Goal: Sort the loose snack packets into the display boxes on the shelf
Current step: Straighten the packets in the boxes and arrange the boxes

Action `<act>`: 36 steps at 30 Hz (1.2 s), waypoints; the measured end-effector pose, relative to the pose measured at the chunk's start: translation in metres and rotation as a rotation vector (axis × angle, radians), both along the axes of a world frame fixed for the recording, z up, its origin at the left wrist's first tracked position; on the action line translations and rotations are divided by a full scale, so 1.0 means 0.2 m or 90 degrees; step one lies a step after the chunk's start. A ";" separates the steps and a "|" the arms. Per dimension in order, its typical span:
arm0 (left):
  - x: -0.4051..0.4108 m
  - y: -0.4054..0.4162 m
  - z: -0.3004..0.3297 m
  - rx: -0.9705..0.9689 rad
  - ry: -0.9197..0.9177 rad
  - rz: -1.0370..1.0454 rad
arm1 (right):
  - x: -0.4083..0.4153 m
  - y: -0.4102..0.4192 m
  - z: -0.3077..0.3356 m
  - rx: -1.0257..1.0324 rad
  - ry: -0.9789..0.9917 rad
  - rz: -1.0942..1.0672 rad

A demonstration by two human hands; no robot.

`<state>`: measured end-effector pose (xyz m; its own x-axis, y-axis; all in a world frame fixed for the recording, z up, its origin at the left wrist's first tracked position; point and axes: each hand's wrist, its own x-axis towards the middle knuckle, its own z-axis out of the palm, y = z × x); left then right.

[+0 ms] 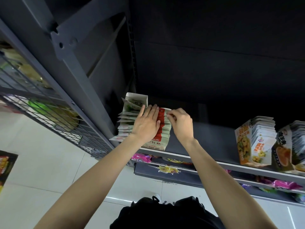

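Observation:
Two display boxes stand side by side at the left end of the dark shelf (206, 138). The left box (137, 99) holds a row of green and white packets (126, 120). The right box (156, 144) holds red and white packets (162, 124). My left hand (146, 123) lies flat with straight fingers on top of the red and white packets. My right hand (180, 123) is beside it on the right, its curled fingers pinching the top edge of a packet at the back of that row.
An orange display box (247, 144) full of white packets and a darker box (283, 151) stand at the shelf's right end. Lower shelves hold pink and purple packets (142, 157). A wire-mesh rack (49, 116) stands at the left, over a white tiled floor.

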<state>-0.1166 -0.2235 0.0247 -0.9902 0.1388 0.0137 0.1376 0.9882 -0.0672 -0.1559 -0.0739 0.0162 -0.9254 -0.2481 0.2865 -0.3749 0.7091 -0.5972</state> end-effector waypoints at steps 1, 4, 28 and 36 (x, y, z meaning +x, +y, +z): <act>0.01 -0.01 0.00 0.022 0.005 -0.006 | -0.01 0.00 0.00 0.017 -0.001 -0.004; 0.04 -0.01 0.01 0.073 -0.007 -0.030 | -0.07 -0.02 0.03 0.078 -0.030 -0.016; 0.41 0.19 0.02 0.594 0.134 0.258 | 0.35 -0.02 -0.05 -0.315 -0.383 0.024; 0.35 0.17 0.01 0.611 0.090 0.372 | 0.35 -0.08 -0.06 -0.199 -0.329 0.018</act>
